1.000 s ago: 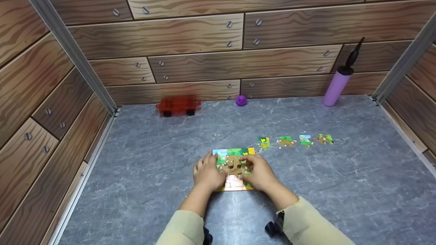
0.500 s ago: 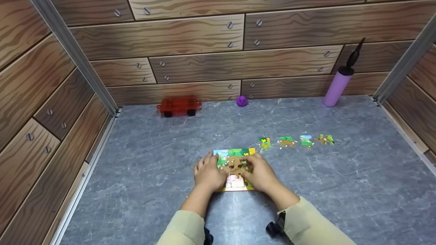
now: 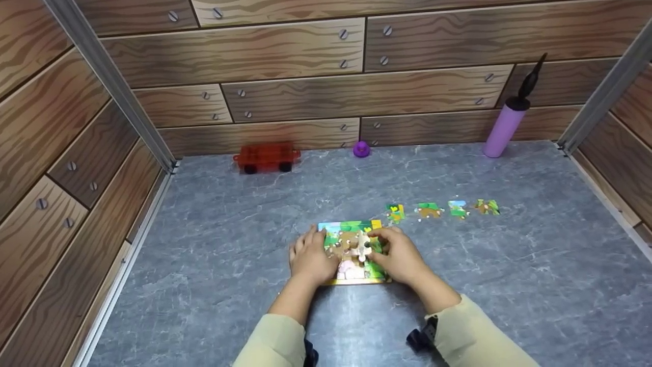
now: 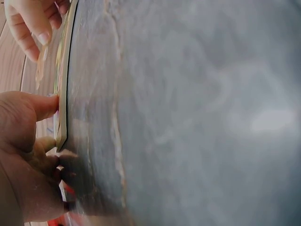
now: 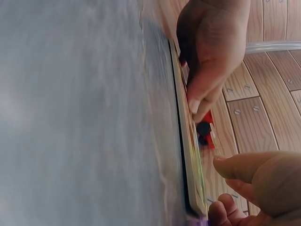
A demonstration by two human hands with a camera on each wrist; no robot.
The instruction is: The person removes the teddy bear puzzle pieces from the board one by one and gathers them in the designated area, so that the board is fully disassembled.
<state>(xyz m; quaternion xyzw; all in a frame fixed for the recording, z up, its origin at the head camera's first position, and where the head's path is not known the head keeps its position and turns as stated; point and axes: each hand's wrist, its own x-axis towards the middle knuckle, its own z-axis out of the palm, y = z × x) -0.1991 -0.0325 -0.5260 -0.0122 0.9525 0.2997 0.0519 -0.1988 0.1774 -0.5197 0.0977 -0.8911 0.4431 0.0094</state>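
In the head view, the jigsaw puzzle board (image 3: 349, 225), with a bright green scene and a brown animal, lies flat at the middle front. My right hand (image 3: 400, 254) pinches a puzzle piece (image 3: 362, 248) over its right part, tilted so that a pale face shows. The left wrist view shows this held piece (image 4: 40, 70) hanging from thumb and fingertips, above the board. My left hand (image 3: 310, 259) rests along the board's left side, fingers stretched forward. Its thumb (image 4: 46, 106) presses near the board's front edge in the left wrist view.
Several loose puzzle pieces (image 3: 429, 209) lie in a row behind the board, to the right. At the back stand a red toy wagon (image 3: 267, 157), a small purple toy (image 3: 361, 149) and a lilac hand pump (image 3: 503, 127). Wood-patterned walls (image 3: 295, 56) enclose the grey tabletop (image 3: 229, 204).
My right hand has shifted slightly to the right, and the piece in it has come up tilted, its pale side now showing. My left hand has stayed put.
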